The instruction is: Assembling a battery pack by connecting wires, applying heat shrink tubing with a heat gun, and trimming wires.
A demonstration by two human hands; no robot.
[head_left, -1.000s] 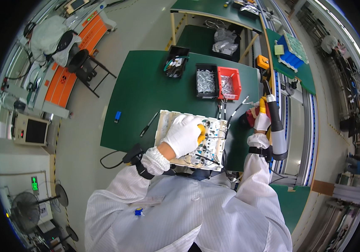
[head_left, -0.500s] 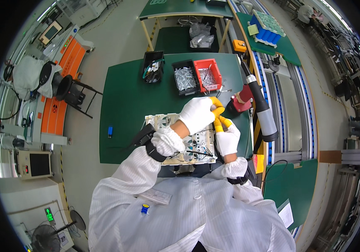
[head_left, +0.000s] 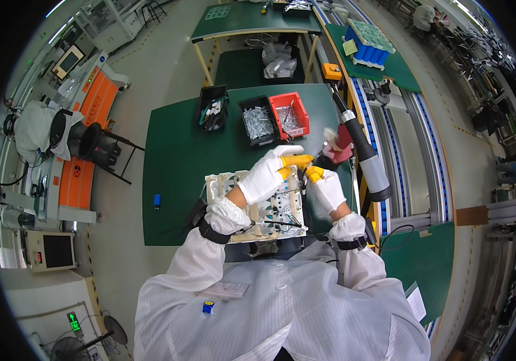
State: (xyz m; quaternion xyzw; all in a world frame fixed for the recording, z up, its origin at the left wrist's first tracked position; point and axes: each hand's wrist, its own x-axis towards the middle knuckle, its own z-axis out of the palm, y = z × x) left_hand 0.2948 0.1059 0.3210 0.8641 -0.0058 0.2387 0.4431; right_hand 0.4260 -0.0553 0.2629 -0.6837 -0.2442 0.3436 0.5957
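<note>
In front of me lies a cream-white frame (head_left: 214,188) with metal parts and wires on it. My left hand (head_left: 265,175), in a white glove with yellow fingertips, is over its far right part, fingers pointing right and pressed together at the tips. My right hand (head_left: 328,190), gloved alike, is just off the frame's right edge with its fingertips closed. Both hands' fingertips nearly meet. Thin dark wires (head_left: 304,180) hang between the hands, at the right fingertips. What the left fingertips pinch is too small to make out.
Beyond the hands stand a black bin of screws (head_left: 258,123), a red bin of screws (head_left: 290,115) and a black tool bin (head_left: 213,109). At the right are a red device (head_left: 342,144) and a black-and-grey cylindrical tool (head_left: 371,163). A small blue object (head_left: 157,201) lies left.
My hands have shifted, the left fingers now stretched further out to the right. The dark wires between the hands now show. The whole view has tilted slightly.
</note>
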